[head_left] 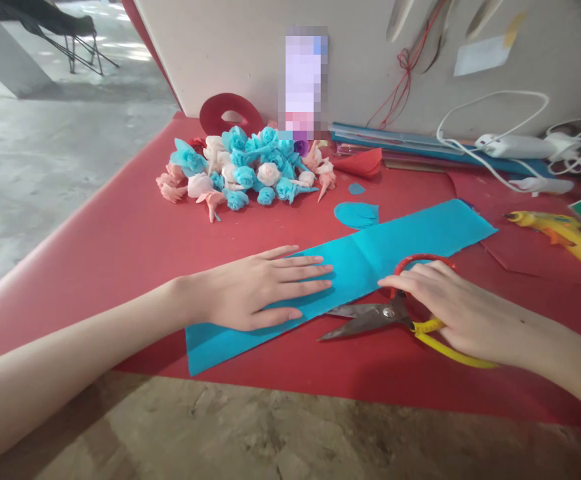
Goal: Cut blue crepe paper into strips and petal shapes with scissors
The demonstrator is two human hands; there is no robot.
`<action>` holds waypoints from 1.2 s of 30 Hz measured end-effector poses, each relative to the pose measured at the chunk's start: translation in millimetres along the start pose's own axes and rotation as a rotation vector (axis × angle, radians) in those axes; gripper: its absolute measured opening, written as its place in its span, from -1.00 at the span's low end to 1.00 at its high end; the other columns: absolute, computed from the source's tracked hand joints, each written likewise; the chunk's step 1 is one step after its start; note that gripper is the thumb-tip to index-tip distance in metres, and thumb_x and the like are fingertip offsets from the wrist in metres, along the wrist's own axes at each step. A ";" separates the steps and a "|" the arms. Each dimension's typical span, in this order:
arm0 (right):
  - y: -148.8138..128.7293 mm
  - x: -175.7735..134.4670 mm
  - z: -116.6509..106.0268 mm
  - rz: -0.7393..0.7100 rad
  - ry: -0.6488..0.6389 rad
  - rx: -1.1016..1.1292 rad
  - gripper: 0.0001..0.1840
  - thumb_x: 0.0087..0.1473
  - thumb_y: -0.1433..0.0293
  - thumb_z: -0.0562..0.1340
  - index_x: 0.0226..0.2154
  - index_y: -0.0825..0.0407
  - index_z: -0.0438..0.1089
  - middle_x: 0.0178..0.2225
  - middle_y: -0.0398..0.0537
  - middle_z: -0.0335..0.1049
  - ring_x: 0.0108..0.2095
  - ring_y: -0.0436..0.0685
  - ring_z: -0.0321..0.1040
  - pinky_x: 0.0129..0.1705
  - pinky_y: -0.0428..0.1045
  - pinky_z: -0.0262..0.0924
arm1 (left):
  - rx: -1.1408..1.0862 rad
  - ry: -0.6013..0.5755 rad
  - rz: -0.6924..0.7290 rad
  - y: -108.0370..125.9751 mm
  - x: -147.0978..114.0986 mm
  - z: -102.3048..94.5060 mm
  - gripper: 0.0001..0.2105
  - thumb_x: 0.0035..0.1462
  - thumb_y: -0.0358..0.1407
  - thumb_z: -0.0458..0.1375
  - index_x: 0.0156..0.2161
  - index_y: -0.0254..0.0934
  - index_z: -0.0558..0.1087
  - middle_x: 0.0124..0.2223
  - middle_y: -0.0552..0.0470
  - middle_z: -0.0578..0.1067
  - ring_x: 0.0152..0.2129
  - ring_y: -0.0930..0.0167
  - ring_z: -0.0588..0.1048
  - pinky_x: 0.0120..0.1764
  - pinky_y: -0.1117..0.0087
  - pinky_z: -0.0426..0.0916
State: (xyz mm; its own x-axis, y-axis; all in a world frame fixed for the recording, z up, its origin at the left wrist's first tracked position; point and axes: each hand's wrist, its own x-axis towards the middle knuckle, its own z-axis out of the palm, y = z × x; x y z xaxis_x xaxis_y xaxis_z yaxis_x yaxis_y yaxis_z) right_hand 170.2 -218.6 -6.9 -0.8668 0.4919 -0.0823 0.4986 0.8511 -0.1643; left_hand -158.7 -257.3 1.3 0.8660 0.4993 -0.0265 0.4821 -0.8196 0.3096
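A long strip of blue crepe paper lies slantwise across the red tabletop. My left hand rests flat on it, fingers stretched out. In my right hand is a pair of scissors with one red handle and one yellow handle. The blades are parted and point left, with the upper blade's tip at the strip's lower edge. Just beyond the strip lie rounded blue paper petals and a small blue scrap.
Behind the strip is a heap of blue, white and pink paper flowers, with a red ring behind it. A yellow glue gun lies at right, below white cables and a power strip. The red table ends near me.
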 end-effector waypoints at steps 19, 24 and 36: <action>-24.0 33.4 0.5 -0.094 0.029 -0.019 -0.26 -0.22 0.77 -0.08 0.06 0.04 0.05 -0.25 0.02 0.19 -0.21 0.25 0.14 -0.16 0.15 0.10 | 0.067 -0.015 -0.019 0.4 2.6 11.4 -0.50 0.33 -0.17 -0.20 0.30 -0.32 -0.01 0.35 -0.02 -0.10 0.30 0.36 -0.12 0.29 0.21 -0.30; -28.3 41.8 1.8 -0.108 0.025 -0.014 -0.28 -0.21 0.77 -0.07 0.06 0.06 0.05 -0.25 0.03 0.18 -0.23 0.23 0.12 -0.18 0.14 0.11 | 0.059 -0.008 -0.019 0.1 3.1 11.5 -0.50 0.33 -0.17 -0.19 0.31 -0.26 -0.06 0.35 -0.01 -0.10 0.29 0.37 -0.11 0.29 0.21 -0.29; -23.8 14.4 3.2 -0.077 0.019 -0.012 -0.20 -0.20 0.78 -0.09 0.12 -0.02 -0.01 -0.20 0.04 0.21 -0.18 0.27 0.13 -0.20 0.13 0.14 | 0.078 -0.012 -0.020 -0.1 2.7 11.7 -0.51 0.34 -0.18 -0.21 0.30 -0.30 -0.03 0.36 0.00 -0.10 0.30 0.37 -0.15 0.29 0.25 -0.32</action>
State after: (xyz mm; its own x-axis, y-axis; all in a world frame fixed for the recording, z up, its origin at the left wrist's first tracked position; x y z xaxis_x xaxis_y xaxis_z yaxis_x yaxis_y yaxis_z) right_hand 145.8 -232.4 -7.3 -0.9022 0.4283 -0.0511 0.4308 0.8887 -0.1572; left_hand -154.9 -259.2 -10.0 0.8573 0.5130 -0.0434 0.5079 -0.8290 0.2342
